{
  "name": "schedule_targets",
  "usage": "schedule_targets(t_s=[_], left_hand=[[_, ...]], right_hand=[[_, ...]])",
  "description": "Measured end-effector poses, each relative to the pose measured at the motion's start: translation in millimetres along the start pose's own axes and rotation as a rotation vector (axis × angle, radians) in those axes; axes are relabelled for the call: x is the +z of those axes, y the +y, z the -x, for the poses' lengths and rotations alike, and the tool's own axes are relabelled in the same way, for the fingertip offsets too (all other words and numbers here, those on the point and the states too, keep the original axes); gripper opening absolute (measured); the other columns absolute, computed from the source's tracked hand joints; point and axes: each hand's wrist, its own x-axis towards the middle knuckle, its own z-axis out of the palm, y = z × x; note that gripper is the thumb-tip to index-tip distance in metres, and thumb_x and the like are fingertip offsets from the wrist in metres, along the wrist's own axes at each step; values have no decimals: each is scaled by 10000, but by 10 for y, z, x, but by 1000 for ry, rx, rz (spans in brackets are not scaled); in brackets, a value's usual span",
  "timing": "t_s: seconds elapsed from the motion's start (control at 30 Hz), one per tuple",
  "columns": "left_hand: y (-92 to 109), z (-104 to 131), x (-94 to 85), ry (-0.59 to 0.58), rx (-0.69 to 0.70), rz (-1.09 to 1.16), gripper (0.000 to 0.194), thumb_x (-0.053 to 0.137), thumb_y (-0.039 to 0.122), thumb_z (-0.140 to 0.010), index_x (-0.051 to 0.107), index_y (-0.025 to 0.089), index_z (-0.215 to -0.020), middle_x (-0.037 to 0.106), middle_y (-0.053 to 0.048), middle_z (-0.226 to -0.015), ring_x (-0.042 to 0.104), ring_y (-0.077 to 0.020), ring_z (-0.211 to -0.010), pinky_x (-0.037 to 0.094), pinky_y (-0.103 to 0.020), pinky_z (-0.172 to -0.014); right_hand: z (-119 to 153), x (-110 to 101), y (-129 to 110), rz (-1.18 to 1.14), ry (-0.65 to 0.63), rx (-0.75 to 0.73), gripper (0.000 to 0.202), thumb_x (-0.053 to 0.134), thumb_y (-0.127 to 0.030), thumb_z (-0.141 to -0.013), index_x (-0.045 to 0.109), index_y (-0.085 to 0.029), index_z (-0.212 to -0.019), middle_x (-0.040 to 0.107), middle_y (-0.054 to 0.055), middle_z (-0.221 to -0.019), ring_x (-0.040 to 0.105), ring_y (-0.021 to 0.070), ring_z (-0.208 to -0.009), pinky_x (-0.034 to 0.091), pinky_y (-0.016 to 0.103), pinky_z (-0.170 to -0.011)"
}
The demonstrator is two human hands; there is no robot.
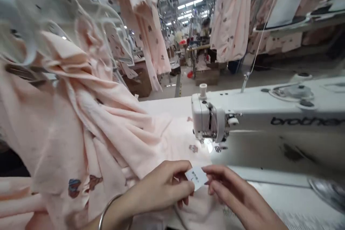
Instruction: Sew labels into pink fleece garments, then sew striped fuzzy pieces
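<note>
The small white label (196, 178) had not yet reached the needle: it was held in the air above the near edge of the sewing table (283, 197), in front of and below the head of the white sewing machine (212, 122). The peach printed garment (107, 140) lay heaped across the table's left side and trailed under the machine head, so stitching the label on seemed the part left to do, though the presser foot was too washed out by the lamp to read.

The left hand (161, 188) had its fingers closed, thumb and forefinger pinching the label's left edge. The right hand (237, 196) met it from the other side, fingertips nipped lightly on the label's right edge, the remaining fingers loosely curled.
</note>
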Motion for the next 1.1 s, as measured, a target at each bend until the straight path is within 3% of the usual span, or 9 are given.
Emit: schedule_targets(t_s=[0.07, 0.17, 0.3, 0.43, 0.9, 1.0, 1.1], left_hand=[[-79, 30, 22, 2, 1, -72, 188, 524, 230, -813, 395, 167, -692, 387, 52, -620, 461, -72, -568, 343, -161, -501], [-177, 22, 29, 29, 36, -42, 180, 533, 266, -829, 444, 160, -715, 407, 42, -636, 440, -74, -591, 346, -166, -523], [-295, -21, 74, 162, 69, 267, 233, 608, 350, -807, 528, 135, -853, 554, 2, -688, 528, -98, -646, 441, -192, -607], [-354, -60, 124, 243, 61, 404, 235, 654, 332, -780, 546, 123, -784, 583, -1, -597, 544, -89, -569, 463, -185, -574], [-369, -122, 171, 222, 32, 366, 201, 663, 296, -775, 580, 113, -781, 598, 5, -594, 562, -71, -564, 487, -149, -560], [-281, -130, 134, 242, 41, 299, 184, 658, 283, -777, 587, 114, -767, 604, 4, -596, 566, -72, -563, 484, -146, -556], [-110, -221, 41, 326, 94, 163, 152, 656, 254, -773, 594, 116, -757, 607, 8, -600, 576, -75, -561, 482, -147, -557]], right_hand=[[-119, 36, -169, -171, -55, 104, 236, 498, -435, -906, 581, -215, -904, 587, 1, -769, 583, 131, -692, 505, 181, -625], [-183, 176, -266, -242, 23, 223, 275, 543, -439, -879, 533, -198, -748, 494, -35, -666, 515, 107, -647, 436, 175, -596], [-128, 309, -223, -233, 143, 234, 259, 549, -418, -880, 536, -197, -747, 502, -31, -679, 506, 107, -654, 423, 191, -616], [-104, 323, -188, -196, 167, 197, 236, 553, -399, -875, 544, -194, -759, 506, -19, -686, 504, 114, -644, 423, 202, -595], [-50, 289, -131, -125, 181, 231, 226, 530, -370, -890, 528, -203, -738, 489, -35, -663, 463, 111, -621, 364, 216, -566], [5, 211, -71, -39, 197, 204, 190, 505, -351, -910, 545, -209, -791, 512, -26, -705, 473, 119, -628, 379, 227, -569], [92, 123, 51, 202, 286, 88, 113, 476, -293, -931, 552, -210, -916, 541, 6, -802, 498, 143, -702, 408, 253, -620]])
